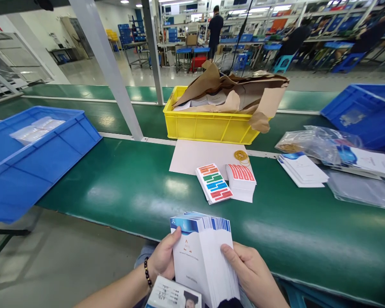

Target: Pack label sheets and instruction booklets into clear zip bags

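Note:
Both hands grip a thick, fanned stack of white booklets with blue tops (205,252), held upright at the near edge of the green belt (131,188). My left hand (163,259), a dark bead bracelet on its wrist, is closed on the stack's left side with the thumb on the front cover. My right hand (248,269) is closed on the right side, thumb across the pages. On the belt ahead lie two stacks of sticker sheets: one with several colours (214,183) and one red (241,182).
A yellow crate (208,126) lined with brown paper stands behind a cardboard sheet (199,156) and rubber bands (242,157). Blue bins sit at left (28,167) and far right (365,113). More booklets (301,170) and plastic bags (317,141) lie right. A card (175,295) rests below my hands.

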The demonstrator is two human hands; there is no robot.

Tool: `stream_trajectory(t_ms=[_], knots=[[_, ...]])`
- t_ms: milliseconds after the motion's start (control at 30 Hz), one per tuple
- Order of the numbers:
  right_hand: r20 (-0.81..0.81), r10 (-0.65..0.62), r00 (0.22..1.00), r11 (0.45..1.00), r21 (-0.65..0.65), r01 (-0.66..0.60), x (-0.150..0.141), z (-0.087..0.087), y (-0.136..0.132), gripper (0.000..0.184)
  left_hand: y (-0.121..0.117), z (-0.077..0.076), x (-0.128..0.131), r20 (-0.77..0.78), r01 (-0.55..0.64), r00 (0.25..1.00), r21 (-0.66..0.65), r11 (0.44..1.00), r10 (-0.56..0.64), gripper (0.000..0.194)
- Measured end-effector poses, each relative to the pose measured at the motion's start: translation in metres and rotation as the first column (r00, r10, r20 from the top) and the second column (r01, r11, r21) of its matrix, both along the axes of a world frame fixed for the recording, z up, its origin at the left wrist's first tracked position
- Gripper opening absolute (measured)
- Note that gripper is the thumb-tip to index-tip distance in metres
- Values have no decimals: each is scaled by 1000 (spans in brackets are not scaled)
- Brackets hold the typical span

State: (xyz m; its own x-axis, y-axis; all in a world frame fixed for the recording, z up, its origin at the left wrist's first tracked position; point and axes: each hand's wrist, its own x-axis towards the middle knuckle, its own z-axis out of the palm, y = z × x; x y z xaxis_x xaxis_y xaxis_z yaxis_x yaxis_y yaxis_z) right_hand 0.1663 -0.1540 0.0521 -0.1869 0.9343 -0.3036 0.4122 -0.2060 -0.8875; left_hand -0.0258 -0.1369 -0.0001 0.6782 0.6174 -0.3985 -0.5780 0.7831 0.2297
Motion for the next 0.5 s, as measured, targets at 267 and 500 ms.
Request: stream_trajectory(t_ms=[267, 500], knots=[[-61, 10, 998, 999, 34, -8, 0, 5, 1, 40, 1, -2, -1, 16, -1, 1000, -12, 1000, 1, 57], [-8, -27, 1000, 1000, 16, 27, -1, 1, 2, 42, 2, -5, -2, 40, 30, 999, -12, 999, -30, 58]])
